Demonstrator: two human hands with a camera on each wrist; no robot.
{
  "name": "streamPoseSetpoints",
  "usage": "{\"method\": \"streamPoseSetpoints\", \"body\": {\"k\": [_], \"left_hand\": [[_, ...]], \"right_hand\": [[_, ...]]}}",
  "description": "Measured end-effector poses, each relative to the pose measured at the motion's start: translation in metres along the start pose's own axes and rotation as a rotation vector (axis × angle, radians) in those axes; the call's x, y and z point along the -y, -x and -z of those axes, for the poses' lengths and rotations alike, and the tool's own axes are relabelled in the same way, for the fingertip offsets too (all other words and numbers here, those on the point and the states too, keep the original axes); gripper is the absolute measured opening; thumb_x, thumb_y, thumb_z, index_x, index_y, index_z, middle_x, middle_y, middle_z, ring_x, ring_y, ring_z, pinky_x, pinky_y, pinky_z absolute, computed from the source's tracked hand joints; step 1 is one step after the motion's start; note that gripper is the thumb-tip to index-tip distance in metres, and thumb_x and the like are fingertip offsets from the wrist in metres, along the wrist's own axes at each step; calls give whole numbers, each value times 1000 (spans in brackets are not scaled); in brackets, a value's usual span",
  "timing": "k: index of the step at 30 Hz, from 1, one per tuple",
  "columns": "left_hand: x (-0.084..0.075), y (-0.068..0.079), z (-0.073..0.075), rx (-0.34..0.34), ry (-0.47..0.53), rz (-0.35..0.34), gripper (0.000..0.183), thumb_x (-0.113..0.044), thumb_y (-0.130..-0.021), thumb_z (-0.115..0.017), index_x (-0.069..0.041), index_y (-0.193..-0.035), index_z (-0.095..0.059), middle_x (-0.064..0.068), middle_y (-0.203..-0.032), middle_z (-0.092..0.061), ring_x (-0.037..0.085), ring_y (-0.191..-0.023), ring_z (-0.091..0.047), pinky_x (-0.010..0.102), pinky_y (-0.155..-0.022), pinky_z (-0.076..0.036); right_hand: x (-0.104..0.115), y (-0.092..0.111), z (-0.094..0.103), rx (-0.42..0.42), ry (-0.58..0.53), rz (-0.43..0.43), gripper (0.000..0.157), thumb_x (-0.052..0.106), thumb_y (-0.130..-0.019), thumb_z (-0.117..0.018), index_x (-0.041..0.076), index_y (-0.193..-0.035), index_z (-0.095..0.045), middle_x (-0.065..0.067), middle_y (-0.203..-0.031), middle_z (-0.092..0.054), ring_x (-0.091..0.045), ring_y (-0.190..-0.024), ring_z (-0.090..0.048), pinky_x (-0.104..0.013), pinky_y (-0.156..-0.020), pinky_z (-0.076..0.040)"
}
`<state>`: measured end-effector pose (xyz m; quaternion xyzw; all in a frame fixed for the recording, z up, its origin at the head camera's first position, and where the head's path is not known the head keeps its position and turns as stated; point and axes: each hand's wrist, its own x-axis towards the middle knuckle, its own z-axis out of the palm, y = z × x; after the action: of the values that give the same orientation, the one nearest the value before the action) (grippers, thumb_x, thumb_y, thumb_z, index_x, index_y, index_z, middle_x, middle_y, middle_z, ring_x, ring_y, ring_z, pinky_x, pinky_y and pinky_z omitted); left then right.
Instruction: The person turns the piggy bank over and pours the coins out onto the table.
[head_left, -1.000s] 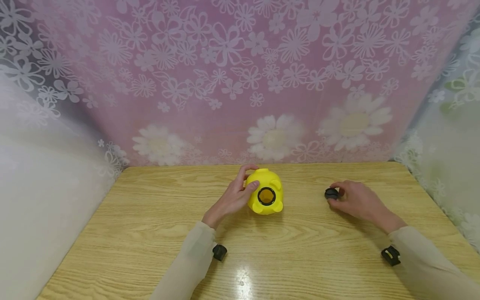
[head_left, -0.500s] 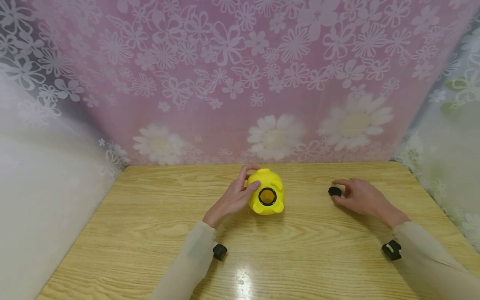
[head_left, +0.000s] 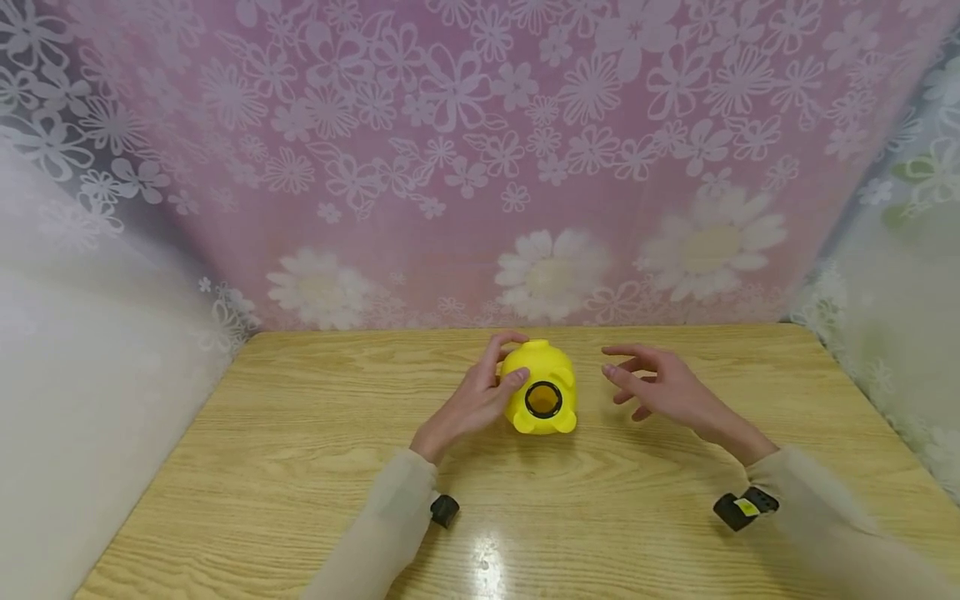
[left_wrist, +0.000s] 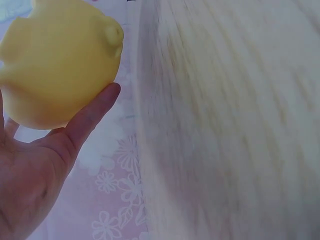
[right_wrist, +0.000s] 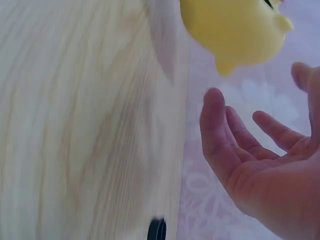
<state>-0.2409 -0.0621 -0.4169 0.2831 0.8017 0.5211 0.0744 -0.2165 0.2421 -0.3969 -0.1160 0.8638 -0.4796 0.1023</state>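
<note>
- Well, nearest is the wood-grain counter [head_left: 345,417].
- Over it, the left hand [head_left: 471,404] grips a yellow toy [head_left: 546,363] from the side, its black-ringed hole [head_left: 543,400] turned to the near side.
- The right hand [head_left: 672,390], fingers spread and loosely bent, holds nothing, near the toy but not touching.
- Steadying the toy looks like the step; next probably calls for a two-handed hold, hole kept clear.
- Farthest hangs a pink flowered curtain [head_left: 450,167].
</note>
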Motion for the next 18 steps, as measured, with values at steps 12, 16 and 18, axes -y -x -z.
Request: {"method": "streamPoseSetpoints", "body": {"k": [12, 16, 18], "left_hand": [[-7, 2, -6, 7, 13, -45, 61, -63, -104, -40, -29, -153, -31, 13, -146, -50, 24, -102, -72, 28, -81, -61], [-8, 1, -8, -10, -3, -57, 56, -57, -107, -40, -29, -154, -32, 10, -151, -46, 22, -106, -69, 28, -84, -59], [-9, 0, -9, -20, -4, -50, 49, -49, -109, -40, -30, -154, -33, 7, -154, -44, 21, -106, -68, 29, -86, -58]], "right_hand": [[17, 0, -22, 184, -225, 33, 63, 34, -107, -55, 16, -162, -30, -32, -142, -53, -38, -104, -74, -51, -75, -63], [17, 1, -23, 190, -292, 60, 62, 31, -107, -54, 14, -162, -29, -34, -143, -52, -35, -105, -74, -53, -78, -63], [17, 2, -24, 191, -318, 80, 63, 29, -107, -55, 13, -162, -28, -35, -142, -51, -33, -107, -73, -53, -81, -62]]}}
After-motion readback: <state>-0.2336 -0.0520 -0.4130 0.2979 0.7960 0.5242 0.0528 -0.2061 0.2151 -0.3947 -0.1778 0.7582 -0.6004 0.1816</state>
